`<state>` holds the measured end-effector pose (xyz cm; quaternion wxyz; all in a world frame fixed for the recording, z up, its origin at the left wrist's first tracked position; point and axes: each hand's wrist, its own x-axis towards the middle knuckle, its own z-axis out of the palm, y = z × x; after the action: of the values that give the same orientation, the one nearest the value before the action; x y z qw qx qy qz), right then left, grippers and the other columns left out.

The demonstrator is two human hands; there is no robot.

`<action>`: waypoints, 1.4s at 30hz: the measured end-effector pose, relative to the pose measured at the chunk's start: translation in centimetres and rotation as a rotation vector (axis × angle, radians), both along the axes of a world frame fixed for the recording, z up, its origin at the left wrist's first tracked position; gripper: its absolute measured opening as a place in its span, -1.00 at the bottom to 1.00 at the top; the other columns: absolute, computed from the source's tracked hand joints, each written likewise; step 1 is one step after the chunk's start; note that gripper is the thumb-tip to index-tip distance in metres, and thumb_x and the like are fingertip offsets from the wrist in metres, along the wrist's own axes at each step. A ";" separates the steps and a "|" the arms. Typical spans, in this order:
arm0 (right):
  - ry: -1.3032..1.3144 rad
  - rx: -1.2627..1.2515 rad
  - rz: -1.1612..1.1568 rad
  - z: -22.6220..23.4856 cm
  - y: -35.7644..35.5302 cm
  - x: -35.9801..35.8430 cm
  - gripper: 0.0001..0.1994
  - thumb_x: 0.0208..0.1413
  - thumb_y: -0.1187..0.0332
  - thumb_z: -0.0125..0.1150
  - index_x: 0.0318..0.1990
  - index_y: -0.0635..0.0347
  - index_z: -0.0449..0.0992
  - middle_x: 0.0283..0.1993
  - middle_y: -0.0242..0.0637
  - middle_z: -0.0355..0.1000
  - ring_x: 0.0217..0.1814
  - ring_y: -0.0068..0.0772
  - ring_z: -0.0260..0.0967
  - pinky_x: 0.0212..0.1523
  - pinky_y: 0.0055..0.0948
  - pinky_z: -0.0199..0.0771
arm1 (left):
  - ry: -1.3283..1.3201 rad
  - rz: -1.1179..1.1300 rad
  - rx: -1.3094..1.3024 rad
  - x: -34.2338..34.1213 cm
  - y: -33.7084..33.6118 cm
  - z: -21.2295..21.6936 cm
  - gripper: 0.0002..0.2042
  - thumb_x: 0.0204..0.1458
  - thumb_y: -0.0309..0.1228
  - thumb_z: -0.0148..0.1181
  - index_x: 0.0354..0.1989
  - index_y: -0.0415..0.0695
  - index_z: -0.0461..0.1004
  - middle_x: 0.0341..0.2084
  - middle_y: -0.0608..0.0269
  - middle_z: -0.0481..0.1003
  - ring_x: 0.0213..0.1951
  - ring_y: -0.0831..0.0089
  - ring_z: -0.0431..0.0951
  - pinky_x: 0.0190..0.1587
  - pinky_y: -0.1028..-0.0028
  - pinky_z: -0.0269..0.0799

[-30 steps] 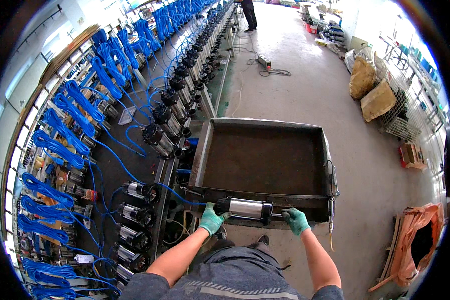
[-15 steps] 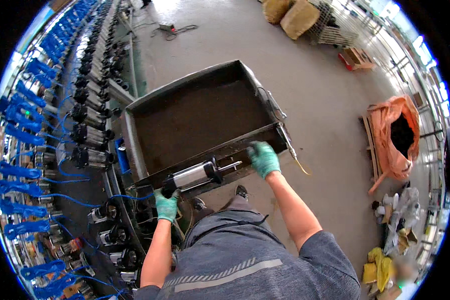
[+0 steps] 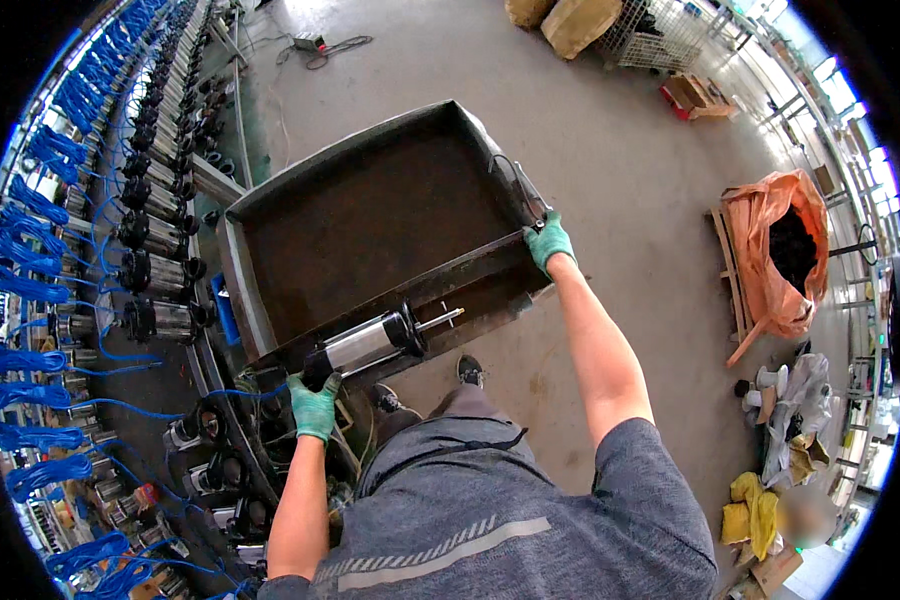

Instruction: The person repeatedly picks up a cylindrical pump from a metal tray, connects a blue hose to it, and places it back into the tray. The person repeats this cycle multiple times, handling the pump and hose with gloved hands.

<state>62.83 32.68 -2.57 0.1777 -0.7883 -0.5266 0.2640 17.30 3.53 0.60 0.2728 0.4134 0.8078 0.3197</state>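
Observation:
A silver cylindrical motor (image 3: 360,346) with black end caps and a thin shaft lies tilted along the near ledge of a dark metal tank (image 3: 255,290). Its shaft points right, with a small crosspiece near the tip. My left hand (image 3: 313,407), in a green glove, grips the motor's black left end. A blue cable (image 3: 255,392) runs leftward from that end. At the tank's right corner my right hand (image 3: 549,243), gloved in green too, is closed on a slim metal tool (image 3: 539,222), mostly hidden by the fingers. A thin dark hose (image 3: 515,168) loops above it.
Rows of similar motors (image 3: 160,275) and bundled blue cables (image 3: 30,360) line the left side. An orange sack (image 3: 745,235) with dark contents stands on a pallet at right. Bags and scraps (image 3: 795,420) lie nearer. A wire cage (image 3: 660,35) and carton (image 3: 698,95) are at the far right.
My right hand has moved up and right from above the near ledge to the tank's corner and closed on the metal tool there. My left hand stays on the motor's end.

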 end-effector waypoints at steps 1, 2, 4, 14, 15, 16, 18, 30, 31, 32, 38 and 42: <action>-0.018 -0.017 0.045 1.2 -0.4 -1.1 -0.57 0.21 0.13 0.24 0.09 0.18 0.35 -0.03 0.22 0.55 0.06 0.30 0.50 0.05 0.09 0.49 | -0.057 0.016 -0.020 -0.1 -0.2 0.5 -0.29 -0.03 -0.12 0.57 0.14 -0.29 0.31 -0.01 0.05 0.52 0.00 0.22 0.51 0.15 0.29 0.41; -0.037 -0.033 0.088 2.7 -0.9 -1.7 -0.61 0.23 0.17 0.22 0.10 0.17 0.36 -0.05 0.19 0.55 0.02 0.28 0.51 0.02 0.07 0.49 | -0.081 0.023 -0.004 -0.4 -0.3 0.2 -0.30 -0.04 -0.14 0.58 0.12 -0.28 0.31 -0.02 0.06 0.52 -0.01 0.24 0.51 0.13 0.30 0.42; 0.018 -0.007 0.208 2.8 -3.0 -2.4 -0.66 0.27 0.20 0.17 0.10 0.13 0.36 -0.09 0.16 0.55 -0.02 0.27 0.53 -0.03 0.07 0.49 | -0.134 0.036 0.019 -0.2 -0.2 0.2 -0.32 -0.08 -0.17 0.60 0.06 -0.25 0.31 -0.05 0.06 0.53 -0.04 0.29 0.51 0.11 0.32 0.44; 0.911 -0.298 0.191 1.6 -11.9 -9.9 -0.79 0.27 0.29 0.01 -0.32 0.13 0.54 -0.49 -0.44 0.37 -0.51 -0.56 0.26 -0.53 -0.48 0.28 | -0.042 -0.005 -0.027 -0.7 -0.3 0.5 -0.23 -0.12 -0.04 0.60 0.09 -0.29 0.31 -0.06 0.03 0.56 -0.04 0.24 0.54 0.09 0.31 0.44; 0.929 -0.283 0.176 1.2 -12.0 -10.3 -0.79 0.27 0.29 -0.01 -0.33 0.10 0.54 -0.52 -0.45 0.35 -0.56 -0.56 0.24 -0.58 -0.48 0.22 | -0.046 -0.015 -0.035 -0.7 -0.2 0.6 -0.20 -0.12 0.01 0.59 0.11 -0.31 0.30 -0.04 0.03 0.54 -0.02 0.23 0.52 0.11 0.31 0.43; 0.947 -0.268 0.161 0.9 -12.1 -10.5 -0.78 0.27 0.29 -0.03 -0.34 0.08 0.54 -0.54 -0.46 0.33 -0.60 -0.57 0.22 -0.63 -0.48 0.17 | -0.024 -0.023 -0.042 -0.7 -0.1 0.7 -0.20 -0.12 0.01 0.59 0.11 -0.31 0.30 -0.04 0.03 0.55 -0.02 0.23 0.52 0.11 0.31 0.43; 1.002 -0.325 0.116 1.1 -12.0 -10.5 -0.78 0.26 0.28 -0.04 -0.36 0.06 0.53 -0.56 -0.46 0.31 -0.62 -0.58 0.18 -0.64 -0.48 0.13 | 0.020 -0.032 -0.058 -0.6 0.0 0.8 -0.20 -0.12 0.01 0.59 0.11 -0.31 0.31 -0.04 0.02 0.55 -0.02 0.23 0.53 0.11 0.30 0.43; 1.039 -0.347 0.003 0.3 -11.7 -11.7 -0.76 0.23 0.29 -0.01 -0.43 0.05 0.56 -0.58 -0.45 0.29 -0.67 -0.52 0.14 -0.66 -0.46 0.08 | 0.120 0.001 -0.138 -0.5 0.5 1.7 -0.20 -0.21 0.00 0.64 0.08 -0.30 0.38 -0.11 -0.08 0.61 -0.09 0.04 0.63 0.00 0.21 0.52; 1.040 -0.348 0.002 0.1 -11.7 -11.6 -0.76 0.22 0.29 0.00 -0.43 0.05 0.56 -0.58 -0.44 0.29 -0.67 -0.52 0.15 -0.66 -0.46 0.09 | 0.142 0.001 -0.132 -0.6 0.4 1.6 -0.20 -0.21 0.00 0.64 0.07 -0.30 0.38 -0.12 -0.08 0.62 -0.10 0.04 0.63 -0.01 0.21 0.52; 1.041 -0.356 0.003 0.0 -11.7 -11.5 -0.76 0.22 0.29 0.00 -0.43 0.05 0.56 -0.58 -0.44 0.29 -0.66 -0.52 0.15 -0.66 -0.45 0.10 | 0.165 0.001 -0.128 -0.6 0.3 1.4 -0.20 -0.21 0.00 0.64 0.07 -0.29 0.38 -0.13 -0.08 0.62 -0.11 0.04 0.63 -0.02 0.21 0.53; 1.024 -0.394 -0.003 0.6 -11.8 -11.6 -0.76 0.21 0.30 -0.01 -0.44 0.07 0.56 -0.57 -0.40 0.30 -0.61 -0.54 0.20 -0.64 -0.43 0.15 | 0.101 0.003 -0.115 -0.4 0.4 2.0 -0.20 -0.20 -0.01 0.64 0.08 -0.30 0.37 -0.12 -0.08 0.61 -0.11 0.09 0.63 -0.02 0.23 0.52; 0.993 -0.335 0.184 0.6 -11.6 -10.6 -0.84 0.22 0.33 0.02 -0.30 0.10 0.53 -0.48 -0.40 0.34 -0.56 -0.53 0.22 -0.58 -0.45 0.21 | 0.048 -0.016 -0.025 -1.0 -0.1 -0.1 -0.22 -0.18 -0.03 0.63 0.10 -0.29 0.37 -0.09 -0.04 0.60 -0.09 0.14 0.61 0.02 0.26 0.51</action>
<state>52.28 21.11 -2.00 0.2535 -0.5365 -0.3966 0.7004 16.33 3.44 0.55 0.2608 0.4239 0.8148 0.2974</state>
